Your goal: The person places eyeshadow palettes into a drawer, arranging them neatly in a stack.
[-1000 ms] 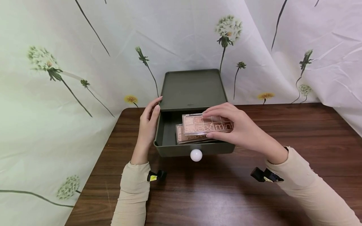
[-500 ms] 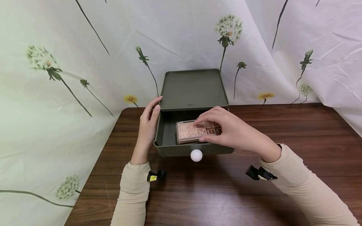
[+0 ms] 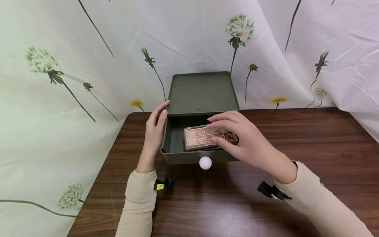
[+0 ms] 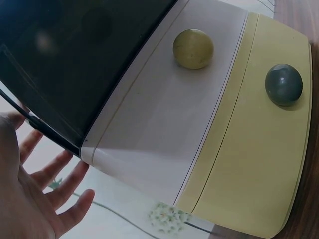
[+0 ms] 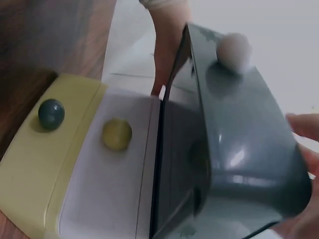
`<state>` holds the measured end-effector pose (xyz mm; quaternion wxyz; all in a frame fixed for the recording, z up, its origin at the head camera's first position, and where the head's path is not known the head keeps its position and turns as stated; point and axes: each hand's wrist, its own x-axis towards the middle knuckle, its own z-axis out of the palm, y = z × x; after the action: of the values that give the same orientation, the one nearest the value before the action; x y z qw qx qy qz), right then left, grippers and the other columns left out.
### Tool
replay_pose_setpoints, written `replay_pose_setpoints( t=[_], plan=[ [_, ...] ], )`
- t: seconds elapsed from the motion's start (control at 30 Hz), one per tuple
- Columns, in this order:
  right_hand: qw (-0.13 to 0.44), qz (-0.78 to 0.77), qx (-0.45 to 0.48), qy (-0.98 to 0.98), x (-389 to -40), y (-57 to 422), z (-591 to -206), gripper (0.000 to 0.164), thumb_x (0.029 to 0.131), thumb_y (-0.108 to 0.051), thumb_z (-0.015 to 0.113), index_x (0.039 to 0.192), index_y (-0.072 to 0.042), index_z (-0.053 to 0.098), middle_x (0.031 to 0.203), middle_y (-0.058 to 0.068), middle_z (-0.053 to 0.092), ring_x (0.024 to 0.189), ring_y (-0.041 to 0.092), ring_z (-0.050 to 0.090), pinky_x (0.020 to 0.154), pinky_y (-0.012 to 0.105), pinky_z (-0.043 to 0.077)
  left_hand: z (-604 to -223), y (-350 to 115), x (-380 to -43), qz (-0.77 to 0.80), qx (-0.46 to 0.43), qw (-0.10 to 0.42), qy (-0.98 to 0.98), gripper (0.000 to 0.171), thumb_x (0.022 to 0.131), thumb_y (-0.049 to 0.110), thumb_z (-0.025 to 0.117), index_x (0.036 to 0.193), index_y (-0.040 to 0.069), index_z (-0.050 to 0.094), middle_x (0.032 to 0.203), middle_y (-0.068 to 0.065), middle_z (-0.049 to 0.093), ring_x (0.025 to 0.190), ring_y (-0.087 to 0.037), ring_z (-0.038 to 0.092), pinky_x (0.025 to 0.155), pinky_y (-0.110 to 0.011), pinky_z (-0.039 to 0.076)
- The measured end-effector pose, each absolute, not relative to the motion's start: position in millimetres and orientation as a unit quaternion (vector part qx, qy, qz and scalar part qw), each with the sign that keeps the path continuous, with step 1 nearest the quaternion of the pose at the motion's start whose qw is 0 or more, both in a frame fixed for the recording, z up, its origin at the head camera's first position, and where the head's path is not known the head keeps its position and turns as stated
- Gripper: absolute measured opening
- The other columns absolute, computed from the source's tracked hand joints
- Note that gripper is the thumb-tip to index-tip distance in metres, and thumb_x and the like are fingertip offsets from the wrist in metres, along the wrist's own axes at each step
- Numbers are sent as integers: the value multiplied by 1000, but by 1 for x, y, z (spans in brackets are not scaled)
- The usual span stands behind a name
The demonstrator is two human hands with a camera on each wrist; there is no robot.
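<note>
An eyeshadow palette (image 3: 199, 137) with "sweet min" lettering on its clear lid lies in the pulled-out dark green drawer (image 3: 183, 158). A second palette beneath it is almost wholly hidden. Over the palette's right part hovers my right hand (image 3: 251, 141), fingers and thumb spread apart and loosely bent; whether the fingertips touch the lid I cannot tell. The right wrist view catches only some of its fingers (image 5: 306, 149) behind the drawer front. My left hand (image 3: 154, 135) rests against the drawer unit's left side, its fingers extended in the left wrist view.
Below the green drawer are a white drawer (image 4: 149, 114) with a yellow knob (image 4: 193, 49) and a yellow drawer (image 4: 244, 164) with a dark green knob (image 4: 283, 84). A white knob (image 3: 205, 163) sits on the green front. Behind the wooden table (image 3: 189, 210) hangs a flower-printed cloth (image 3: 195, 39).
My right hand has lowered the palette onto the other one in the drawer. Its fingers have since parted from the palette. The left hand stays in place.
</note>
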<state>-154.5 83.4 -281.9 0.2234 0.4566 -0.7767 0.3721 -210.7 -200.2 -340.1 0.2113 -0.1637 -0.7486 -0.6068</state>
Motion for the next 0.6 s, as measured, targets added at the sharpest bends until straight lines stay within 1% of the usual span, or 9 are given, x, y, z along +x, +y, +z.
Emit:
replay_pose_setpoints(
  t=[0.07,0.17,0.3,0.37,0.47,0.53,0.6],
  plan=[
    [277,387,471,-743,-147,81,-284,23,95,-18,69,111,-3,71,119,8,65,113,22,58,97,31,43,-340,-199,-211,-606,-162,212,-750,38,106,23,46,142,13,56,145,4,49,129,-12,46,105,-37,36],
    [336,403,488,-697,-136,76,-288,25,99,-22,62,104,1,71,108,12,68,103,24,62,94,28,46,-339,-199,-210,-607,-161,210,-749,38,106,23,46,142,13,55,145,4,49,129,-12,46,105,-37,36],
    [380,409,502,-661,-120,69,-295,22,98,-18,63,100,3,71,96,10,69,88,22,64,84,26,50,-338,-198,-209,-609,-161,209,-748,39,106,23,46,142,13,55,146,4,49,130,-12,45,105,-37,35],
    [386,409,507,-653,-114,66,-300,19,98,-16,64,100,2,71,93,8,68,80,18,62,76,23,51,-338,-198,-209,-609,-162,210,-747,39,106,23,46,142,12,55,146,4,49,131,-12,44,106,-38,35],
    [377,410,501,-662,-104,62,-309,18,98,-15,64,102,1,70,90,6,68,71,13,58,66,19,47,-338,-198,-209,-610,-162,211,-746,39,106,23,47,142,12,55,146,4,49,131,-12,44,106,-37,35],
    [365,407,487,-681,-100,60,-316,18,99,-17,63,103,-1,70,87,3,67,67,10,54,63,16,45,-338,-198,-209,-611,-161,210,-746,39,106,23,47,142,12,55,146,4,49,130,-12,45,105,-37,35],
    [351,403,469,-703,-98,59,-324,19,99,-20,62,105,-3,69,85,1,66,66,9,54,62,16,45,-338,-198,-209,-610,-160,209,-747,39,106,23,46,142,12,55,146,3,49,130,-12,45,105,-37,35]
  ],
)
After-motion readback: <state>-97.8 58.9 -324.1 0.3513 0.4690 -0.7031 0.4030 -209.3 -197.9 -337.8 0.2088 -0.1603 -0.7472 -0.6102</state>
